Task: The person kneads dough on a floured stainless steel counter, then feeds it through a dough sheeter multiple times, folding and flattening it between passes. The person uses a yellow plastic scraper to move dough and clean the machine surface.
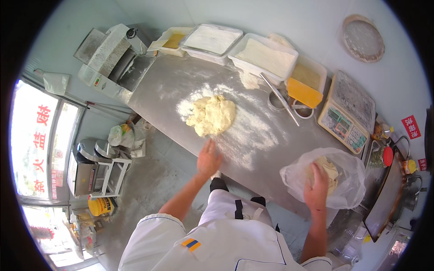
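Observation:
A lumpy mass of pale yellow dough (212, 115) rests on the floured steel table (190, 71). My left hand (209, 158) is just in front of it, over the table's near edge, slightly blurred and with nothing in it. At the right, a clear plastic bag (351, 183) lies with its mouth spread and holds paler dough (329, 171). My right hand (317, 184) reaches into the bag's mouth, fingers against that dough. The fingertips are partly hidden, so whether they grip it is unclear.
Along the back stand a dough sheeter (112, 61), a lidded white tub (212, 40), an open flour tub (264, 59) and a yellow scraper (304, 93). A metal rod (279, 98) leans over ring cutters (276, 101). Further right are a digital scale (349, 111) and a baking tray (386, 200).

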### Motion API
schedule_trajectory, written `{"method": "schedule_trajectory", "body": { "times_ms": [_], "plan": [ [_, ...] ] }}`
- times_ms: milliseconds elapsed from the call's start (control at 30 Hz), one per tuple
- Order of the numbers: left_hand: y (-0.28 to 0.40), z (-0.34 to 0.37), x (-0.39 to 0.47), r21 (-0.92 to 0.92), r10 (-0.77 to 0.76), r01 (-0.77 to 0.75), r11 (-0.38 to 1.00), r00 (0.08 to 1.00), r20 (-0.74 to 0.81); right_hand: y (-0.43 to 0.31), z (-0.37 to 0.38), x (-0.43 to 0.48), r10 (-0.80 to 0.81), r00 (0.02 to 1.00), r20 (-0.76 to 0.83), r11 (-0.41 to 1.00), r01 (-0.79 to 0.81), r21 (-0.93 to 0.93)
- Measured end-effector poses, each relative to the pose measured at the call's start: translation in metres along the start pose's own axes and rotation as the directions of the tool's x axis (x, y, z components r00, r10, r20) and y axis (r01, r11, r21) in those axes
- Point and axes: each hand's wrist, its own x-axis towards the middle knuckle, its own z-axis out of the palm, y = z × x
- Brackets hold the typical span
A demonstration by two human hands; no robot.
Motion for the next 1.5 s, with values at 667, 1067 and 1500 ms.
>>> {"method": "schedule_trajectory", "body": {
  "times_ms": [667, 1067, 1500],
  "plan": [
    [-0.128, -0.039, 0.130, 0.045, 0.169, -0.166, 0.985, 0.983, -0.067, -0.209, 0.335, 0.261, -0.156, 0.964, 0.215, 0.983, 0.172, -0.059],
    [-0.139, -0.052, 0.158, -0.016, 0.253, -0.253, 0.967, 0.962, 0.102, -0.219, 0.376, 0.313, -0.191, 0.932, 0.307, 0.971, 0.226, -0.081],
    [-0.142, -0.051, 0.270, -0.232, 0.137, -0.096, 0.968, 0.977, 0.165, -0.170, 0.327, 0.266, 0.255, 0.945, 0.206, 0.947, -0.287, 0.144]
  ]
}}
